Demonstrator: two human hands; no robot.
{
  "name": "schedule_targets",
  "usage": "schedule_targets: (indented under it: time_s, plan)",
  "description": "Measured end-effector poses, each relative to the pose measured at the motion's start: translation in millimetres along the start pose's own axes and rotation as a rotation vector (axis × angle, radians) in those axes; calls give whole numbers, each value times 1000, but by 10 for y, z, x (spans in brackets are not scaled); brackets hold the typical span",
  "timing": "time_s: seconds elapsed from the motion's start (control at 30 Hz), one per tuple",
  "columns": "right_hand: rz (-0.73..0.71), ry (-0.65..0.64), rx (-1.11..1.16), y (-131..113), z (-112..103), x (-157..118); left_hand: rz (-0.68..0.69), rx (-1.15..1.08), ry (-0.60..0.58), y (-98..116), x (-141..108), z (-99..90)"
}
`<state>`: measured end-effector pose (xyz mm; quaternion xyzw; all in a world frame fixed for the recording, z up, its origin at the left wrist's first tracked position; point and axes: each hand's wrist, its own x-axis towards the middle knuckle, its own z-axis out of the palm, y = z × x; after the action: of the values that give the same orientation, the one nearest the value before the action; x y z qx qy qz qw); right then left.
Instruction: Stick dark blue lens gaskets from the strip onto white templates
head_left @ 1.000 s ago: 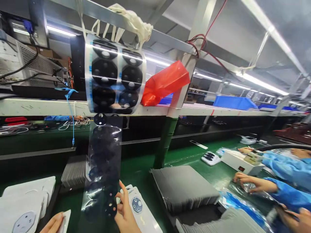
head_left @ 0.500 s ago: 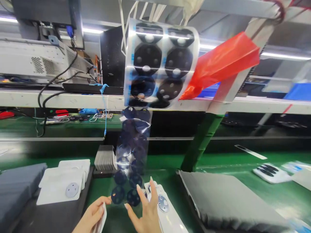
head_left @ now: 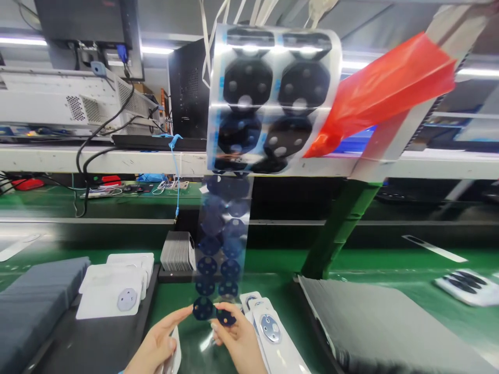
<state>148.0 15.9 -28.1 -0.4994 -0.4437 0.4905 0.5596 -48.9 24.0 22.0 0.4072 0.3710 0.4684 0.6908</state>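
A clear film strip (head_left: 240,218) hangs from a large roll (head_left: 302,93), carrying dark disc-shaped stickers with small holes in two columns. My right hand (head_left: 242,337) pinches a dark sticker (head_left: 226,317) at the strip's lower right between thumb and forefinger. Beside it, the lower left sticker (head_left: 202,308) touches or nearly touches the stretched forefinger of my left hand (head_left: 156,343). The other fingers of that hand are closed on a thin white panel (head_left: 175,352), mostly hidden. Several white phone back covers (head_left: 278,337) with round camera plates lie right of my right hand.
More white covers (head_left: 107,296) lie on a dark tray at left, near grey padding (head_left: 42,296). A rack of thin plates (head_left: 177,252) stands behind. Grey foam (head_left: 382,317) lies right; a green post (head_left: 339,228) rises behind it. Red plastic (head_left: 385,88) hangs beside the roll.
My right hand has gone from spread fingers to a pinch on the lower right sticker. My left forefinger has come to the strip's lower left edge. The view has shifted slightly left.
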Motion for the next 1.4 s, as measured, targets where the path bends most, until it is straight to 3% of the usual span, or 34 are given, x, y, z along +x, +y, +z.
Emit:
schedule_targets:
  time_s: [0.17,0.3,0.43,0.5,0.67,0.87,1.0,1.17,1.4]
  plan:
    - [138,-108,-228,46,-93,25,-91,102,-14,-70,45,-29]
    - [74,-113,-342,14,-121,-39,-157,137,-46,-106,65,-77]
    - [-311,193,-669,-30,-71,-131,-170,104,-37,-92,81,-78]
    - [-513,277,-869,-16,-36,-162,-190,44,-44,-82,76,-56]
    - [-909,39,-1188,-42,14,-171,-212,-101,-91,-100,50,-30]
    - [-1204,64,-1155,-217,-44,-156,-298,-176,-292,-164,45,-105]
    - [-1245,69,-1038,-213,-79,-176,-259,-177,-319,-147,44,-78]
    - [-1231,-2,-926,-221,-57,-227,-259,-154,-244,-97,67,-74]
    - [-1095,65,-1058,-216,-32,-222,-242,-127,-230,-81,75,-69]
